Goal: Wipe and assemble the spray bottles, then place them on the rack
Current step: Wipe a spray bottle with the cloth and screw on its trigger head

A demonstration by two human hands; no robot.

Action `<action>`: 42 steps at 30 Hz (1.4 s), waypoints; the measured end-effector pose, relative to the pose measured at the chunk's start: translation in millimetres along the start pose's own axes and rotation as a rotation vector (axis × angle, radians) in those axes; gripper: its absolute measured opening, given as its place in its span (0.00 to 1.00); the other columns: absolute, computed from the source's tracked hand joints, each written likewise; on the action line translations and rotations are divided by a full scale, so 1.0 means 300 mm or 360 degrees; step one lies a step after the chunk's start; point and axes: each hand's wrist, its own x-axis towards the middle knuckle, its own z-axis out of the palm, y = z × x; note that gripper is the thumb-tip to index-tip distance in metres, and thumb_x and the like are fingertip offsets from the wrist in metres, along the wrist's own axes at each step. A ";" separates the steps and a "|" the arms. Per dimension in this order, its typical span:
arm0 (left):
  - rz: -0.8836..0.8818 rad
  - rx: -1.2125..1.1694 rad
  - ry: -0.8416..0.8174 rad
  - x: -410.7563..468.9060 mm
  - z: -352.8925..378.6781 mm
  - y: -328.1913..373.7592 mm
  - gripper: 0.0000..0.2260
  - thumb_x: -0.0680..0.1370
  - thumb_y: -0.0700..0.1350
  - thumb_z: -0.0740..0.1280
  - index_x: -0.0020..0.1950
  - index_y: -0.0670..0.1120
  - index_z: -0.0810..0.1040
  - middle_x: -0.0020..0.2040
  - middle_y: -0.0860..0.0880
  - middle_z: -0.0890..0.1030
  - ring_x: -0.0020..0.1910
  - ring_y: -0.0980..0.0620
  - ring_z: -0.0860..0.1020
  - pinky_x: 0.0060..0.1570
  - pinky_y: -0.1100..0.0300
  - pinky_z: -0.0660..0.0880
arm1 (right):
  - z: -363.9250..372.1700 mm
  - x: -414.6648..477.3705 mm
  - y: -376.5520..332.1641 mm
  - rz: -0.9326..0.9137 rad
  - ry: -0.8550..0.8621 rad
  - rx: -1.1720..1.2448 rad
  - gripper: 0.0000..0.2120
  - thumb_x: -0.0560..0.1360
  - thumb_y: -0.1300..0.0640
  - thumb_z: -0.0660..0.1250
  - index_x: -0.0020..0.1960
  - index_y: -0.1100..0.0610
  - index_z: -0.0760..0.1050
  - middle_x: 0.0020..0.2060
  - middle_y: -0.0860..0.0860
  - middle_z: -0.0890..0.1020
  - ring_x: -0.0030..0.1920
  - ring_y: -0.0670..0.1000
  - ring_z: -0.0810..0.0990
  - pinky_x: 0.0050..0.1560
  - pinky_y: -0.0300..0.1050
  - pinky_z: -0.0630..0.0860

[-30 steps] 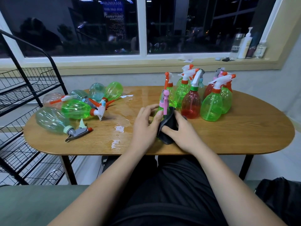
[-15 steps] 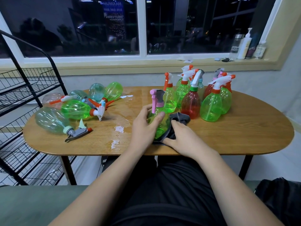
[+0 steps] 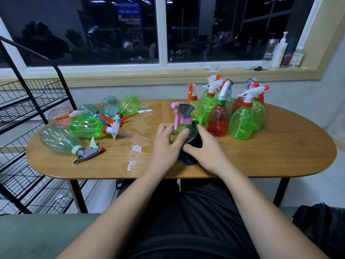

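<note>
A green spray bottle with a pink and grey trigger head (image 3: pixel 182 118) stands at the table's middle. My left hand (image 3: pixel 166 144) grips its body from the left, thumb across the front. My right hand (image 3: pixel 207 150) holds a dark cloth (image 3: pixel 192 146) against the bottle's right side and base. Several upright bottles, green and red with white trigger heads (image 3: pixel 240 122), stand close behind. Several more bottles lie on their sides at the table's left (image 3: pixel 85 126). The black wire rack (image 3: pixel 28 113) stands left of the table.
The oval wooden table (image 3: pixel 280 150) has worn pale patches near its middle. On the windowsill at the far right stand lotion and pump bottles (image 3: pixel 280 51). A dark bag (image 3: pixel 321 223) sits at the lower right, beside my lap.
The bottle has turned and risen more upright between my hands, its pink trigger now pointing left. The cloth has shifted around the bottle's right side under my right hand.
</note>
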 end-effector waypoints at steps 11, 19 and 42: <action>-0.0078 -0.0098 0.0088 -0.006 0.002 0.003 0.08 0.85 0.55 0.67 0.61 0.69 0.76 0.56 0.67 0.82 0.61 0.65 0.79 0.62 0.56 0.78 | 0.006 -0.021 0.052 0.0090 -0.0161 -0.0359 0.24 0.71 0.42 0.77 0.62 0.47 0.71 0.57 0.46 0.83 0.57 0.50 0.80 0.59 0.51 0.78; -0.0197 -0.0112 0.0068 -0.008 -0.003 -0.004 0.19 0.77 0.63 0.74 0.61 0.55 0.74 0.59 0.61 0.81 0.60 0.61 0.80 0.61 0.49 0.80 | 0.009 -0.012 0.063 0.0049 -0.0223 -0.0652 0.25 0.71 0.38 0.77 0.57 0.49 0.69 0.55 0.48 0.80 0.55 0.53 0.80 0.55 0.55 0.79; -0.0021 0.0037 0.0026 -0.004 -0.001 -0.001 0.14 0.85 0.51 0.67 0.70 0.52 0.81 0.63 0.58 0.83 0.63 0.62 0.79 0.61 0.64 0.74 | 0.002 -0.012 0.058 0.0094 -0.0133 -0.0232 0.25 0.73 0.43 0.76 0.65 0.45 0.71 0.57 0.44 0.81 0.57 0.47 0.78 0.55 0.45 0.72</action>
